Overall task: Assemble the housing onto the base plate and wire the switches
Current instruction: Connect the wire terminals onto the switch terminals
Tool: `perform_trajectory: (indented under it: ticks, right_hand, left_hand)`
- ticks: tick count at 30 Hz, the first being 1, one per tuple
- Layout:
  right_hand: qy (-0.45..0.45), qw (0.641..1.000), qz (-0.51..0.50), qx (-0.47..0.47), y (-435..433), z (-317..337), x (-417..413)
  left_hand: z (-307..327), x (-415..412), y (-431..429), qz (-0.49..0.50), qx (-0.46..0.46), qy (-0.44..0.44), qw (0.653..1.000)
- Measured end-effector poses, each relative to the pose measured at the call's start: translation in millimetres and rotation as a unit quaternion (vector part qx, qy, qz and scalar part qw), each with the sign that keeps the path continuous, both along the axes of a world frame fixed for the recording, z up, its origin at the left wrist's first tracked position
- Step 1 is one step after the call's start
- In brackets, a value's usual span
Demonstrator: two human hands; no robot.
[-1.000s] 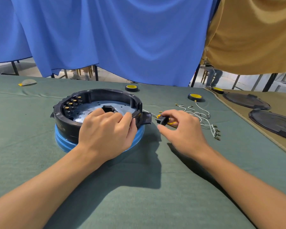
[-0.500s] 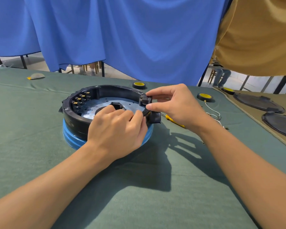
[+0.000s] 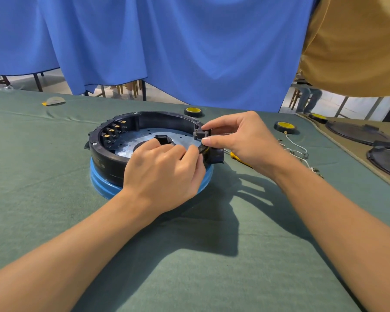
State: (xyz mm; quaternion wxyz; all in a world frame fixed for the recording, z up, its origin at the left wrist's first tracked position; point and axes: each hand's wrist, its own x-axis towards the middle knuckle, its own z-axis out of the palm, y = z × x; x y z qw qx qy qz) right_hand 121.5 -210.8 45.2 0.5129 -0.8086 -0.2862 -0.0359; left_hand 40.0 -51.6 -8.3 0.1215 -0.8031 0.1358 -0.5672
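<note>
The right hand pinches a small, boxy black switch between thumb and forefinger, holding it against the right inner rim of the housing. Its other fingers curl loosely behind. Whether the switch sits in the wall cannot be told.

The left hand grips the housing's near rim. Its fingers curl over the edge with their tips hidden inside, and its thumb lies close to the right thumb.

The housing is a round ring of matte black plastic, open on top, with a stubby tab jutting from its right side under the right hand. Inside lies a dull silvery metal plate dotted with small holes. A black angular hub at its middle is partly covered by the left knuckles. A row of switches with brass terminals lines the inner left wall.

The ring stands on a glossy blue disc, whose near side is partly hidden by the left hand. All of it rests on a green felt-like cloth.

Right of the housing a yellow rod pokes out from beneath the right wrist, too hidden to name. Beside it are thin white wires with metal ends. Farther off lie black tape rolls with yellow centres. Two flat black lids, the nearer one cut by the right edge, lie on a tan mat. A blue curtain hangs behind.
</note>
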Motion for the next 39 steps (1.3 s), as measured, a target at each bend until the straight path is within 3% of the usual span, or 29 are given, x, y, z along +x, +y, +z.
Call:
perform_trajectory:
  ticks: [9,20,25,33,36,39]
  right_hand:
    - [0.018,1.000,-0.006,0.009,1.1,1.0,-1.3]
    - [0.000,0.999,-0.030,-0.045,4.3,-1.3,1.6]
    - [0.101,0.991,-0.065,0.068,13.4,-6.8,0.0]
    - [0.222,0.962,-0.119,0.108,26.5,0.4,-3.8]
    - [0.196,0.968,-0.117,0.107,27.5,-4.2,-4.0]
    - [0.067,0.989,-0.115,0.058,25.7,-16.6,-5.6]
  left_hand:
    - [0.1,-0.5,-0.1,-0.002,-0.001,0.002,1.000]
    - [-0.6,-0.2,-0.3,0.004,-0.003,0.006,1.000]
    - [0.5,-0.6,-0.7,0.002,-0.004,0.003,1.000]
    - [1.1,-0.6,-1.7,0.005,-0.003,0.013,1.000]
    - [1.9,-2.0,-2.3,0.006,-0.004,0.022,1.000]
    - [2.0,-2.6,-2.4,0.005,-0.008,0.028,1.000]
